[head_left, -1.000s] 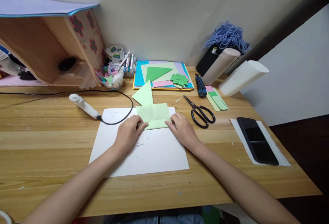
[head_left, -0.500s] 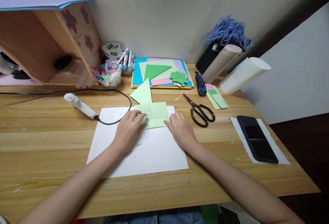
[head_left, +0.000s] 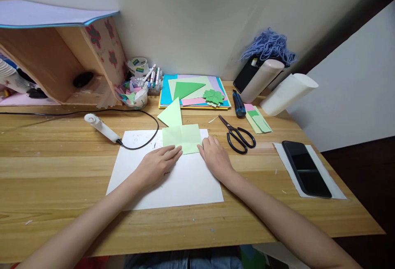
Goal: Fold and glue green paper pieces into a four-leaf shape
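Observation:
A folded light green sheet of paper [head_left: 182, 134], with creases across it, lies at the far edge of a white sheet of paper [head_left: 191, 186]. My left hand [head_left: 159, 162] rests with its fingers stretched out, tips on the lower edge of the green paper. At the lower right corner, my right hand [head_left: 216, 155] has its fingers curled and its thumb against the paper, holding it. A light green paper triangle [head_left: 173, 114] lies just behind the folded sheet.
Black-handled scissors [head_left: 237, 135], a blue cutter [head_left: 239, 103] and paper pieces [head_left: 259, 120] lie to the right. Farther right is a phone [head_left: 307, 170]. A white corded tool [head_left: 103, 128] lies left. Coloured sheets [head_left: 194, 103] with a green paper clover [head_left: 213, 97] are at the back.
My left hand has slid down and right along the paper, from its left part to its lower edge, with the fingers straighter. My right hand stays at the right corner. The view has shifted slightly.

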Demonstrator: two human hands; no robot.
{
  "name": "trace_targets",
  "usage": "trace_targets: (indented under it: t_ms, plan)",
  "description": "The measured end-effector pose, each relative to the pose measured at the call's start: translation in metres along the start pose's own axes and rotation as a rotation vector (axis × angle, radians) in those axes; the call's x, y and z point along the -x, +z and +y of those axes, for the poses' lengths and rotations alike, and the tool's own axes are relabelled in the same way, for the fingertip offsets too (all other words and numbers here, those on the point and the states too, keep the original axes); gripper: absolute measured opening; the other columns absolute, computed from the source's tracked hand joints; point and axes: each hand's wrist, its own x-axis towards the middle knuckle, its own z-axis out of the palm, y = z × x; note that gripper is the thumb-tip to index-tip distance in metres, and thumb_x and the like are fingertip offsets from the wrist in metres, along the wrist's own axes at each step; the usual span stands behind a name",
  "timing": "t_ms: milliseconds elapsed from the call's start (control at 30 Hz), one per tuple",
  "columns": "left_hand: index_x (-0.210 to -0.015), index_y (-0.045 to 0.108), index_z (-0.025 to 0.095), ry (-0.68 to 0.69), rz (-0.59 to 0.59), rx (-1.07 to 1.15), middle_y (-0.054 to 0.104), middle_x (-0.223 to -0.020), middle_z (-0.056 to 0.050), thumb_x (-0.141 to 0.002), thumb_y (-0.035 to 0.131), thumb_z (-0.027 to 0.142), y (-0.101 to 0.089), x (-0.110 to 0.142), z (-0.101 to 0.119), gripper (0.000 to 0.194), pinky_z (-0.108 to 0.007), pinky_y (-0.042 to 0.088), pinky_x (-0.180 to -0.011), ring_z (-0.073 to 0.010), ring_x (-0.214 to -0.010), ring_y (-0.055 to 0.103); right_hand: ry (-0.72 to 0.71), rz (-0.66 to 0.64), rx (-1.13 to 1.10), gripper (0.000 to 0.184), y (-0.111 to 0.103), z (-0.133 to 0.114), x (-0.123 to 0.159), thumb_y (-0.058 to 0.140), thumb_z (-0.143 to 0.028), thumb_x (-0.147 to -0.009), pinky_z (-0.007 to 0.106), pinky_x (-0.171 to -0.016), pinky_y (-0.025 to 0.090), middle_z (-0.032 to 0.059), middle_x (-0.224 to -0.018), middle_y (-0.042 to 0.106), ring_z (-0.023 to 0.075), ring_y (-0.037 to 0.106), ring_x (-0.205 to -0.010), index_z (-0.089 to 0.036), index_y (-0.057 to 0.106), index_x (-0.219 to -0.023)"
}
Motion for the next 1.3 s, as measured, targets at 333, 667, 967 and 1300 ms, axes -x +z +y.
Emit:
trace_targets:
  t_ms: [333,667,967,1300]
  plan:
    - [-0.133,0.034,0.023,-0.007,0.016,-0.007,0.044,-0.133,-0.004,-0.080,0.036,0.005,-0.002,0.023,-0.009,0.056,-0.043,0.037,-0.100,-0.0209,-0.122,0.041,-0.679,-0.048,-0.329,0.040,0.000,0.003,0.006,0.035,-0.012,-0.089,0.036,-0.097,0.038,0.0069,-0.128,0.049,0.0181,0.042,-0.119,-0.022,0.042,-0.127]
    - [-0.122,0.050,0.023,0.046,0.069,0.032,0.054,-0.124,-0.004,-0.077,0.039,0.006,-0.014,0.036,-0.021,0.049,-0.040,0.043,-0.093,-0.0212,-0.116,0.048,-0.469,0.042,-0.426,0.041,-0.006,0.030,0.026,0.042,-0.007,-0.081,0.037,-0.096,0.044,0.0063,-0.120,0.057,0.0187,0.050,-0.114,-0.020,0.054,-0.118]
    - [-0.104,0.057,0.019,-0.061,0.142,0.078,0.063,-0.101,-0.010,-0.078,0.052,0.028,-0.018,-0.018,0.003,0.028,-0.032,0.048,-0.071,-0.0207,-0.088,0.059,-0.404,0.063,-0.263,0.018,-0.017,0.030,0.011,0.046,-0.017,-0.083,0.030,-0.074,0.047,0.0083,-0.089,0.065,0.0180,0.060,-0.086,-0.017,0.062,-0.093]
    - [-0.083,0.058,0.018,-0.103,0.343,0.170,0.064,-0.077,-0.005,-0.085,0.039,0.020,-0.001,-0.025,0.003,0.019,-0.025,0.044,-0.063,-0.0140,-0.070,0.058,-0.320,0.083,-0.715,0.012,-0.024,0.024,-0.009,0.048,-0.023,-0.082,0.030,-0.078,0.043,0.0050,-0.085,0.063,0.0167,0.056,-0.083,-0.019,0.060,-0.081]
